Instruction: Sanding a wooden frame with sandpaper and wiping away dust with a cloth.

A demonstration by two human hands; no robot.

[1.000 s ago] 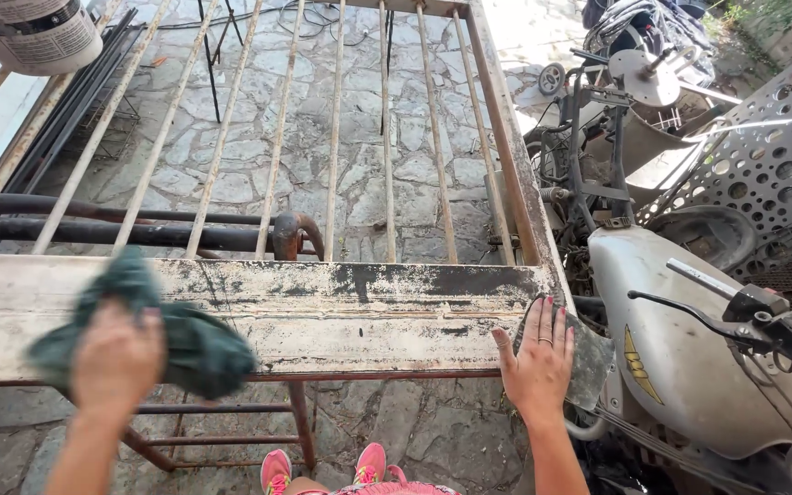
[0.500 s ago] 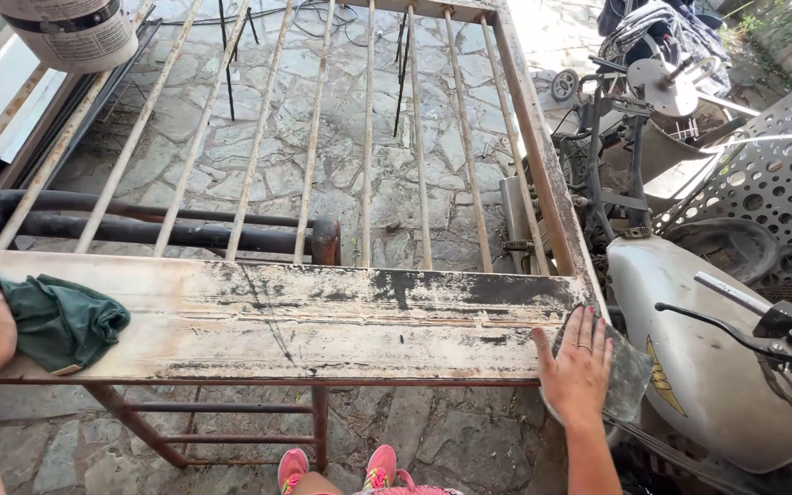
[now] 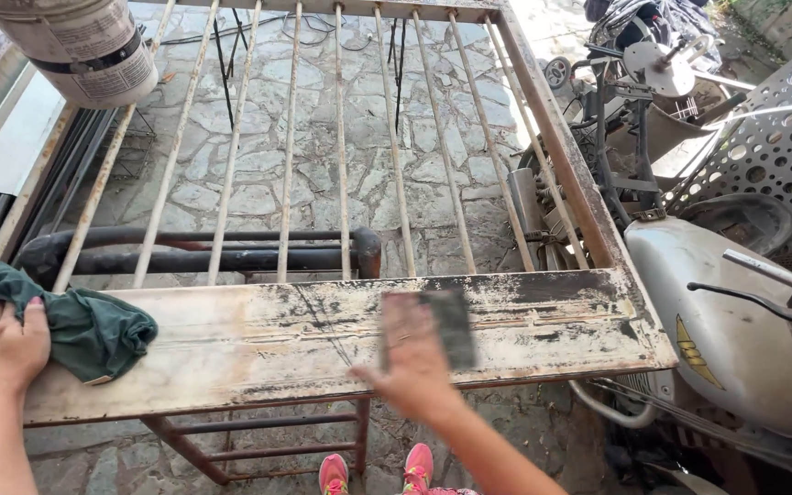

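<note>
1. While the metal gate frame [image 3: 396, 137] with its thin upright bars fills most of the frame, lying flat on stands over a stone-paved floor [image 3: 368, 82], its wide flat panel [image 3: 258, 344] runs across the middle as the work surface, with cream paint worn through to dark patches.
2. At the right edge of the frame stands a grey motorbike [image 3: 735, 339], beside a perforated metal sheet [image 3: 781, 137]; a plastic bucket [image 3: 84, 46] sits in the upper left.
3. Compared with half a second ago, the right hand [image 3: 410, 362] has left the panel's right end and now lies at mid-panel, blurred by motion. The cloth has slid from the centre to the far left over the last second. That suggests rubbing has begun on the middle stretch.
4. That right hand lies flat, fingers spread, pressing a dark rectangular sanding sheet [image 3: 451, 325] onto the panel.
5. The left hand [image 3: 2, 344], at the lower left, rests palm down with fingers loosely extended on a crumpled green cloth [image 3: 93, 330], holding it against the panel's left end.
6. Pink shoes [image 3: 373, 472] show at the bottom centre.
</note>
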